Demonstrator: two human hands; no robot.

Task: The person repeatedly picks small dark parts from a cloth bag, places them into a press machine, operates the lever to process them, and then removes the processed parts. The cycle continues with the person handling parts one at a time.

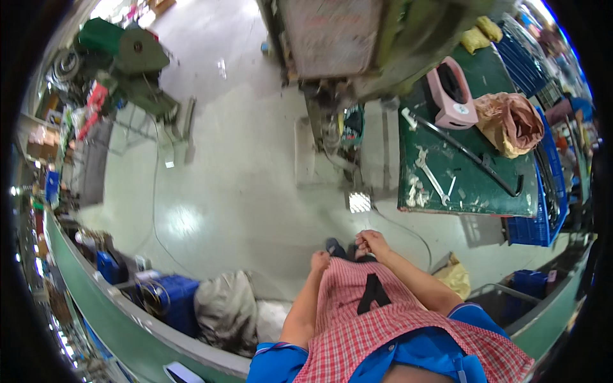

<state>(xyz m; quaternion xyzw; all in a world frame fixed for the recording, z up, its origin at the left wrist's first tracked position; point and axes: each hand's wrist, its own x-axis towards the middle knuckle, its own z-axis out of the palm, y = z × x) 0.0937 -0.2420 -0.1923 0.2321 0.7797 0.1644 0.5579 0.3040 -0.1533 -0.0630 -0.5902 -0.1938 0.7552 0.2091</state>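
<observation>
A red and white checked apron [341,287] covers my front, with black strips of cloth [373,293] lying on it. At the apron's far left corner, my left hand [320,260] is closed on the cloth. My right hand [372,242] is held a little farther out, its fingers curled together beside the apron's far edge. Whatever it may be pinching is too small to make out. Below the hands, a dark shoe [333,246] shows on the floor.
Ahead stands a large green machine [332,38], with a pedal plate [359,202] on the floor. At right, a green table [472,172] bears a wrench [434,179], a black bar [466,150], a pink plastic part [461,115] and a sack [504,121]. Blue crates [172,300] stand left.
</observation>
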